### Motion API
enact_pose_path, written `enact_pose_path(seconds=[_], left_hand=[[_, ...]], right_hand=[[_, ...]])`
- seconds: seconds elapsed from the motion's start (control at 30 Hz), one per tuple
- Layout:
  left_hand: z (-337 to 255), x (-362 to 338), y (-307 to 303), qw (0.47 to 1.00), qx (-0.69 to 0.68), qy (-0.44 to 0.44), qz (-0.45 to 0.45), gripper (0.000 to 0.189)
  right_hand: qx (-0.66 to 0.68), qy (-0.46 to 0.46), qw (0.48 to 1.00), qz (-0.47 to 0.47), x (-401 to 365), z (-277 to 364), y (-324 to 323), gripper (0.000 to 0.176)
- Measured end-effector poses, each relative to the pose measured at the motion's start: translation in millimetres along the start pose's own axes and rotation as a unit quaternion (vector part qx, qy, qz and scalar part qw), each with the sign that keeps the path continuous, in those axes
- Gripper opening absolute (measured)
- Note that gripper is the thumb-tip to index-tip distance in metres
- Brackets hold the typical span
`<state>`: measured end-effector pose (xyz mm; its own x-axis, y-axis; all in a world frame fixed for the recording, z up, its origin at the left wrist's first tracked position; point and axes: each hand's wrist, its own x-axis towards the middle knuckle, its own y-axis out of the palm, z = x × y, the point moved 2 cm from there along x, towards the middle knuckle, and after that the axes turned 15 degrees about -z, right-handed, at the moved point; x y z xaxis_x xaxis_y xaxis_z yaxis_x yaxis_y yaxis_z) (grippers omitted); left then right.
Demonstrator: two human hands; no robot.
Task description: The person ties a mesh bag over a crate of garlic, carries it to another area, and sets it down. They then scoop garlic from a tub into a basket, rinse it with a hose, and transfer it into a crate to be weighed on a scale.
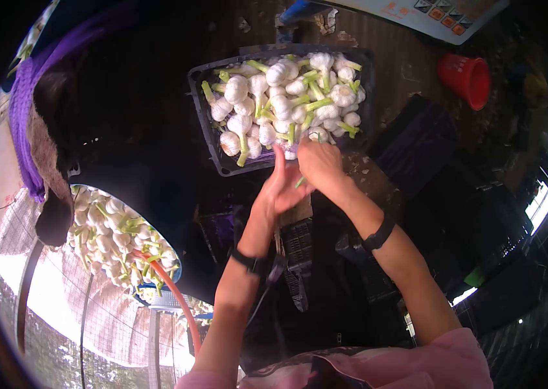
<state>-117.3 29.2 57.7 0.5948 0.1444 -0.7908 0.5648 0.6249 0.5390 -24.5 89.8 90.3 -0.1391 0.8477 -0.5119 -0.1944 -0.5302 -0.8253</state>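
A black plastic crate (204,136) full of garlic bulbs (280,107) with short green stems lies in front of me. My left hand (282,189) is at its near edge, palm turned up, thumb stretched out and apart from the fingers. The fingertips are partly hidden by my right hand (321,163). That hand is closed, its knuckles over the crate's near rim. A thin green piece shows just below it, between the two hands; I cannot make out what the fist grips. One purple-tinged bulb (290,153) is close to my left thumb.
To the left, a large blue-rimmed container (180,259) holds many more garlic bulbs, with an orange hose (173,285) across it. A red plastic cup (467,80) stands at the upper right, near a printed white board (439,16). Purple netting (22,129) hangs at the far left.
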Motion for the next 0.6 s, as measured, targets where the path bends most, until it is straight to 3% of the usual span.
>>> enact_pose_path(seconds=[0.03,0.07,0.1,0.17,0.3,0.33,0.37,0.4,0.43,0.5,0.53,0.57,0.6], left_hand=[[-12.5,18.8,16.1,1.0,0.018,0.01,-0.008,0.11],[-27.2,43.3,19.5,0.995,0.035,-0.053,0.073,0.105],[-36.1,68.1,19.2,0.991,0.022,-0.109,0.073,0.093],[-39.8,84.5,25.7,0.982,0.053,-0.181,-0.022,0.068],[-34.7,101.9,5.0,0.985,0.086,-0.141,-0.059,0.045],[-34.6,102.9,6.3,0.987,0.059,-0.142,-0.046,0.035],[-35.9,104.4,7.8,0.989,0.033,-0.143,-0.031,0.028],[-37.3,103.3,12.1,0.988,0.066,-0.14,-0.032,0.031],[-36.2,104.4,12.0,0.987,0.065,-0.142,-0.032,0.031],[-35.9,107.5,11.0,0.992,0.062,-0.089,-0.066,0.025],[-33.8,109.4,13.3,0.983,0.108,-0.067,-0.133,0.025],[-33.5,109.0,14.8,0.983,0.108,-0.069,-0.134,0.025],[-35.0,107.9,15.6,0.986,0.089,-0.08,-0.12,0.024]], right_hand=[[-0.024,-0.007,1.0,-0.005,-5.0,3.1,3.0,0.017],[-0.094,-0.024,0.991,-0.089,-10.2,4.1,9.2,0.019],[-0.098,-0.021,0.991,-0.088,-15.6,3.5,13.0,0.019],[-0.06,-0.004,0.99,-0.127,-22.7,1.4,13.5,0.02],[0.008,0.022,0.994,-0.103,-34.7,-7.7,14.4,0.02],[0.042,0.055,0.996,-0.048,-39.0,-9.4,7.9,0.022],[0.043,0.058,0.996,-0.05,-43.9,-15.0,6.3,0.022],[0.15,0.052,0.98,-0.121,-50.0,-23.5,0.8,0.021],[0.254,0.044,0.948,-0.189,-56.9,-33.4,-8.1,0.02],[0.354,0.171,0.894,-0.214,-71.2,-59.3,-33.1,0.013],[0.419,0.275,0.84,-0.21,-79.4,-73.2,-48.4,0.02],[0.482,0.321,0.773,-0.259,-89.3,-90.0,-59.4,0.02],[0.587,0.343,0.649,-0.341,-98.9,-99.7,-73.1,0.017]])
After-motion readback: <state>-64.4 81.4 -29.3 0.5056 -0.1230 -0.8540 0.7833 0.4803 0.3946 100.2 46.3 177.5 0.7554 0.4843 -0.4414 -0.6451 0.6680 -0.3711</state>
